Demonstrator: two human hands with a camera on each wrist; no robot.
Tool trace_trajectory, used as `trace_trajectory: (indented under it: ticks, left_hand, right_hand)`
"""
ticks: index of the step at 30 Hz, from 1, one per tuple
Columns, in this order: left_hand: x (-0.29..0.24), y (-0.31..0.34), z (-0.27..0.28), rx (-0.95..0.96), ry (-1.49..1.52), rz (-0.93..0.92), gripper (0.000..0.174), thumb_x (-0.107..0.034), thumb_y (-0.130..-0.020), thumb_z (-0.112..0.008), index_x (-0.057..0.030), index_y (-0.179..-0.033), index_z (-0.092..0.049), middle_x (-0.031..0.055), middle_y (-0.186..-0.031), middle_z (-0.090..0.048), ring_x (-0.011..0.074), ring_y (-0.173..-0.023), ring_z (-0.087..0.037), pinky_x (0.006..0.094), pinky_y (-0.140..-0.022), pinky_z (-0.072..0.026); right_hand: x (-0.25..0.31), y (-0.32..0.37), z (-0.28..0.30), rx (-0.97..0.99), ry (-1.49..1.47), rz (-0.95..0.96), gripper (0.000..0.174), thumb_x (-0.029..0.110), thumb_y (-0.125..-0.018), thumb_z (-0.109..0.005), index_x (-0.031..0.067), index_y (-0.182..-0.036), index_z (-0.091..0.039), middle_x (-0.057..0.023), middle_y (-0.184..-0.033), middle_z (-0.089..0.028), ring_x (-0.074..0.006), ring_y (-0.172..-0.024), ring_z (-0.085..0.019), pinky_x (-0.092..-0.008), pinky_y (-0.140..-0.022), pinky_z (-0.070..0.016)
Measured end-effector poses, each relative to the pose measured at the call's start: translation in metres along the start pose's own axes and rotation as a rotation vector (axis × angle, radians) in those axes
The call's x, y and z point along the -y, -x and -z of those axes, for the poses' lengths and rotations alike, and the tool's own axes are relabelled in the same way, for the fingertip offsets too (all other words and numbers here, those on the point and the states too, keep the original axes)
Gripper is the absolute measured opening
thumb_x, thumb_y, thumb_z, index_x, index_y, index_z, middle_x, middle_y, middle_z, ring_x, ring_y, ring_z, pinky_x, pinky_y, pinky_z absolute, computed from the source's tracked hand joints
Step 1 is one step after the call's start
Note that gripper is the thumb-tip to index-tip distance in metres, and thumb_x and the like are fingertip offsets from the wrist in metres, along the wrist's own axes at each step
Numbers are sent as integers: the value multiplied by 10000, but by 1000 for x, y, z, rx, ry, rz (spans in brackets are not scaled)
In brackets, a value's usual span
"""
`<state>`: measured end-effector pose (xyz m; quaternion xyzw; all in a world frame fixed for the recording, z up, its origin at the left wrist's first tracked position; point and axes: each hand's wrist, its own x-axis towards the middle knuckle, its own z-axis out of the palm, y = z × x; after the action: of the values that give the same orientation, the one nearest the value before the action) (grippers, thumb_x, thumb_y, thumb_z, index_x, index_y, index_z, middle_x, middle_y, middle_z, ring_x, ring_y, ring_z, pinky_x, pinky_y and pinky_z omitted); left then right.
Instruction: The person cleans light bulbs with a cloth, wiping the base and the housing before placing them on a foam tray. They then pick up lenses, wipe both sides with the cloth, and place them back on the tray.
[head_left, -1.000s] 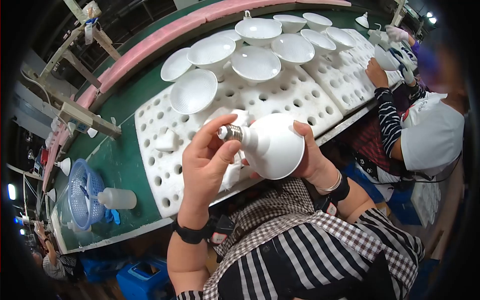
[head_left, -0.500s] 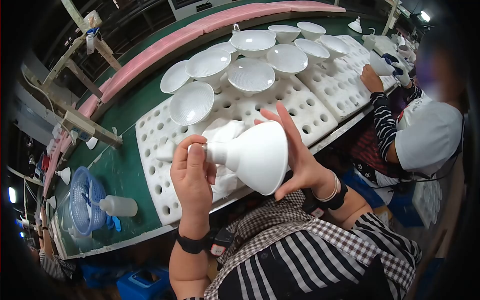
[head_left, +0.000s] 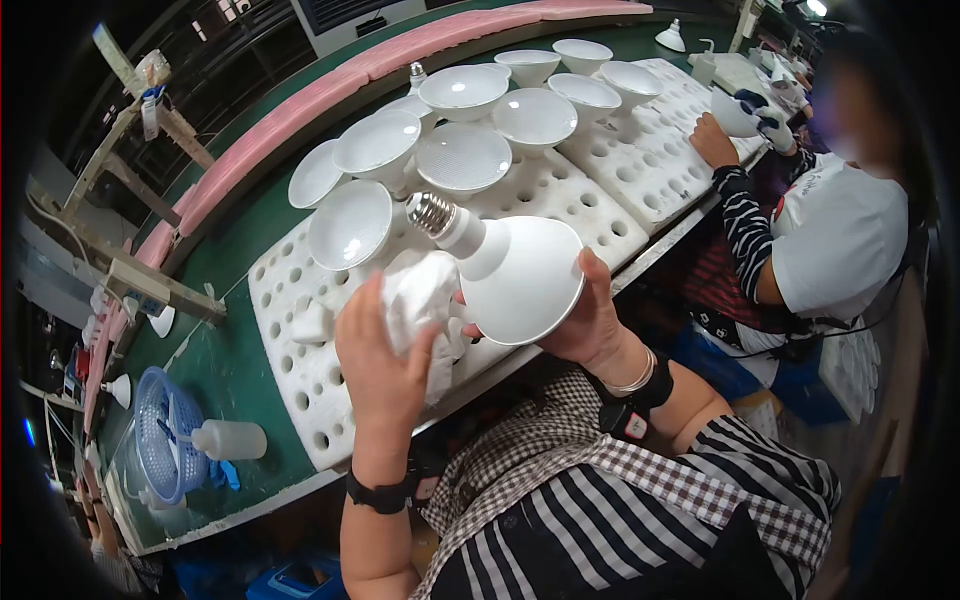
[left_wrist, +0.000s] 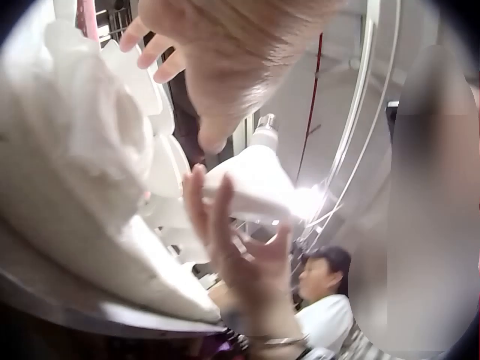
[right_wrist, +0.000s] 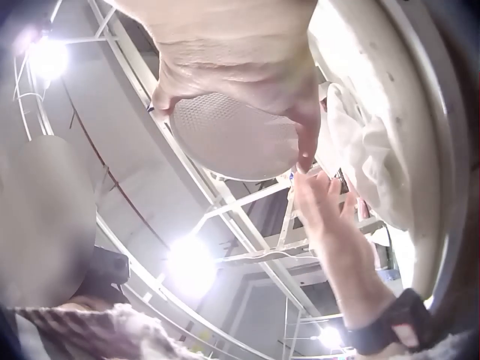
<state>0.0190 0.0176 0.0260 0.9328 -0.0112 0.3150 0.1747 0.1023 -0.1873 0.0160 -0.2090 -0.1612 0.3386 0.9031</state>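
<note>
My right hand (head_left: 590, 325) grips a white reflector lamp bulb (head_left: 525, 280) around its wide rim, with the bulb's metal screw base (head_left: 430, 213) tilted up to the left. In the right wrist view, the bulb's textured lens (right_wrist: 232, 139) shows under that hand. My left hand (head_left: 385, 345) is away from the bulb, beside a crumpled white cloth (head_left: 422, 290) that it overlaps in the head view. Its fingers (left_wrist: 146, 56) are spread and loosely extended in the left wrist view, with nothing between them.
White foam boards (head_left: 290, 375) full of holes lie on the green bench (head_left: 215, 375). Several similar bulbs (head_left: 350, 225) stand lens-up in them. Leftward are a blue basket (head_left: 155, 440) and a plastic bottle (head_left: 235, 440). Another person (head_left: 820, 240) works at the right.
My left hand has let go of the bulb's screw base and moved down toward the cloth. The right hand, open half a second ago, now grips the rim, and the base has swung upward.
</note>
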Motion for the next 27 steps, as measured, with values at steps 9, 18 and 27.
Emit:
trace_trajectory:
  ticks: [9, 18, 27]
  left_hand:
    - [24, 23, -27, 184, 44, 167, 466, -25, -706, -719, -34, -1152, -583, 153, -1084, -579, 327, -992, -562, 386, -874, -466]
    - [-58, -19, 11, -17, 51, -340, 285, -240, -744, -687, -68, -954, -600, 113, -978, -620, 284, -1135, -573, 650, -1131, -129]
    - [-10, -57, 17, -39, 510, 289, 249, -241, -930, -570, -2, -945, -639, 80, -777, -633, 236, -677, -610, 317, -658, -486]
  right_hand:
    - [-2, 0, 1, -76, 20, -49, 950, 682, -786, -588, 104, -1476, -281, -211, -1401, -419, -481, -1234, -472, -676, -964, -425]
    - [-24, 4, 1, 37, -49, -41, 734, 562, -924, -482, 70, -1449, -338, -88, -1404, -475, -231, -1239, -519, -381, -1064, -421]
    - [-22, 8, -12, -92, 59, -293, 823, 496, -782, -673, 52, -1402, -365, -164, -1306, -519, -313, -1162, -572, -536, -931, -514]
